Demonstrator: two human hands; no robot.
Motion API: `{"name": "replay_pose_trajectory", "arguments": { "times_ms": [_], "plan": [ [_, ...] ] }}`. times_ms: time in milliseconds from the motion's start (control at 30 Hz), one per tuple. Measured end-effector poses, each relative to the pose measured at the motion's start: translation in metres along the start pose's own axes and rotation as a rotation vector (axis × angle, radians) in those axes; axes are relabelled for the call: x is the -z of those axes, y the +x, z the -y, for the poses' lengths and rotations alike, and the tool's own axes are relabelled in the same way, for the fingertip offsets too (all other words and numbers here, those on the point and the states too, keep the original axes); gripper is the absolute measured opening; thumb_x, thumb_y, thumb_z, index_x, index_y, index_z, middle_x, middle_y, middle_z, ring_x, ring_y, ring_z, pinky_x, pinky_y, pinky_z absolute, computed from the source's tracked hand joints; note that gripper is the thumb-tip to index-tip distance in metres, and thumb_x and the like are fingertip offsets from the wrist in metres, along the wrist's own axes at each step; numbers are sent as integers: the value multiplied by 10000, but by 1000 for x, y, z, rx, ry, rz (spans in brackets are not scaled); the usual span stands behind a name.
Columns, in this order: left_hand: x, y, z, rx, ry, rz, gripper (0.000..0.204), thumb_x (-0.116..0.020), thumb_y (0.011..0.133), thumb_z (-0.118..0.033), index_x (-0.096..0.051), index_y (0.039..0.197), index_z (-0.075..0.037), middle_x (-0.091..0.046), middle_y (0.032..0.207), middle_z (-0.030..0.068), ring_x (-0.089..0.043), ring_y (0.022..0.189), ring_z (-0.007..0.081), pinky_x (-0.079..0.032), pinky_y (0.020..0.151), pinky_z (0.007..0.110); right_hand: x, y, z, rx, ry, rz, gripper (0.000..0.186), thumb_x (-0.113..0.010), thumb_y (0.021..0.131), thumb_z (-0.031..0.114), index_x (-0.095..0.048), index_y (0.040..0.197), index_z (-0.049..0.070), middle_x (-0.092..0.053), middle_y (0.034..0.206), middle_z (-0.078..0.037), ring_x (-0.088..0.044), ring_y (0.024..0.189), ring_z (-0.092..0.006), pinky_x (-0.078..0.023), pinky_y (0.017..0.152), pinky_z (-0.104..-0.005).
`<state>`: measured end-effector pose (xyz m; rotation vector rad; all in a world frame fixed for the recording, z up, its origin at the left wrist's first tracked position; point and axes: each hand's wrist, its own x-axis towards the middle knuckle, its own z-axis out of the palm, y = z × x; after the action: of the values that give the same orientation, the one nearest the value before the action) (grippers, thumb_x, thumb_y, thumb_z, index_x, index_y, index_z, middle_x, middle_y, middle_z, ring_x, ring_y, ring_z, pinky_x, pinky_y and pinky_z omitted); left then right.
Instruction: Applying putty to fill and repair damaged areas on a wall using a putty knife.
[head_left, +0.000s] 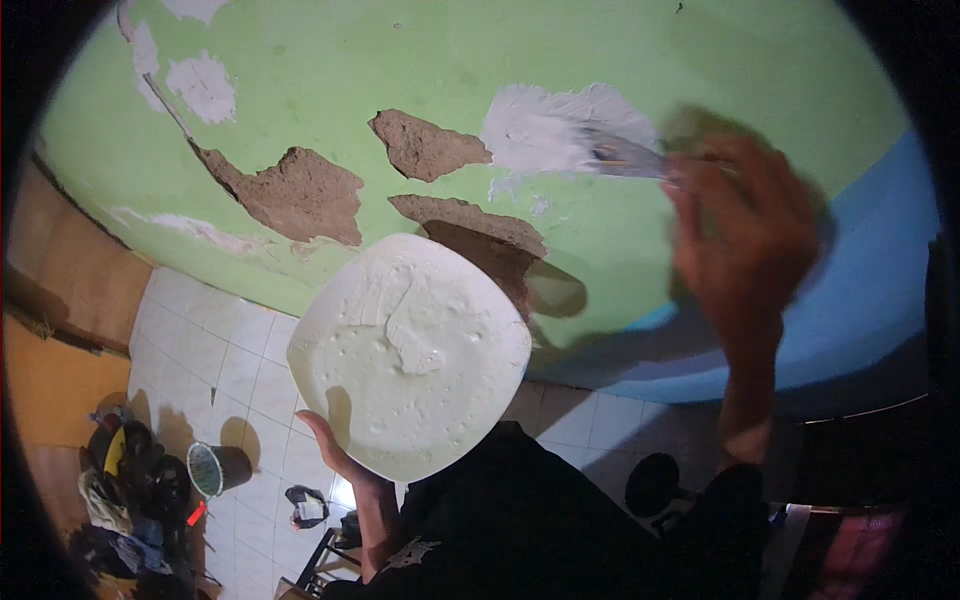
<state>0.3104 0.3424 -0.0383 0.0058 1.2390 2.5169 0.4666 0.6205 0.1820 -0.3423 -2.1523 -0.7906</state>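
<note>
My left hand (350, 468) holds a white, rounded-square dish (480, 272) from below, its thumb at the near left rim. Creamy white wall filler (425, 410) covers much of the dish. My right hand (745, 225) is closed around a putty knife (630, 157), whose blade is smeared by motion. The blade lies over a wet-looking white patch (535, 125) on the green wall (640, 40). To the left of that patch, bare brown plaster (425, 145) shows where the paint has come off. More bare plaster (300, 195) lies farther left, and another strip runs partly behind the dish.
The wall's lower part is painted blue (870, 260). Below it is a white tiled floor (225, 370). A bucket (220, 468) stands on the tiles at left, beside a heap of clothes and bags (130, 500). A small dark stool seat (655, 485) is at the lower right.
</note>
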Motion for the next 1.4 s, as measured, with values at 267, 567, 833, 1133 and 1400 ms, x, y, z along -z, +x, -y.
{"name": "replay_pose_trajectory", "arguments": {
  "times_ms": [267, 567, 833, 1133, 1400],
  "plan": [
    [2, -2, -4, 30, -23, 20, 763, -359, 1004, -621, -335, 1476, -23, -504, 1379, 171, -585, 1183, 277, -521, 960, 414, 14, -24, -1, -226, 117, -141, 213, -822, 684, 55, -735, 860, 138, -670, 948, -39, -654, 831, -225, -529, 703, -345],
    [2, -3, -3, 35, 28, 77, 812, -298, 998, -661, -321, 1494, -19, -473, 1428, 163, -516, 1265, 287, -431, 1053, 420, -40, -27, 14, -235, 142, -173, 223, -823, 661, 86, -731, 848, 165, -653, 940, -15, -643, 817, -221, -528, 687, -358],
    [10, -4, 1, 22, 23, 61, 782, -290, 1013, -634, -310, 1499, -22, -471, 1420, 159, -513, 1265, 281, -433, 1052, 418, -23, -97, -5, -620, 418, -254, 260, -845, 683, -1, -737, 910, 67, -645, 963, -82, -653, 837, -216, -564, 659, -338],
    [-1, -5, 2, 37, 42, 97, 793, -279, 1010, -643, -303, 1502, -22, -445, 1444, 164, -511, 1270, 286, -450, 1043, 422, -66, -72, 50, -421, 405, -310, 276, -856, 651, 62, -719, 878, 138, -643, 935, -37, -640, 829, -241, -503, 699, -364],
    [7, 1, 8, 58, 5, 102, 798, -268, 1011, -640, -289, 1509, -16, -430, 1457, 179, -506, 1278, 300, -447, 1052, 433, -66, -83, 21, -455, 279, -212, 292, -852, 636, 56, -730, 886, 146, -651, 948, -62, -639, 848, -253, -509, 705, -379]
  ]
}}
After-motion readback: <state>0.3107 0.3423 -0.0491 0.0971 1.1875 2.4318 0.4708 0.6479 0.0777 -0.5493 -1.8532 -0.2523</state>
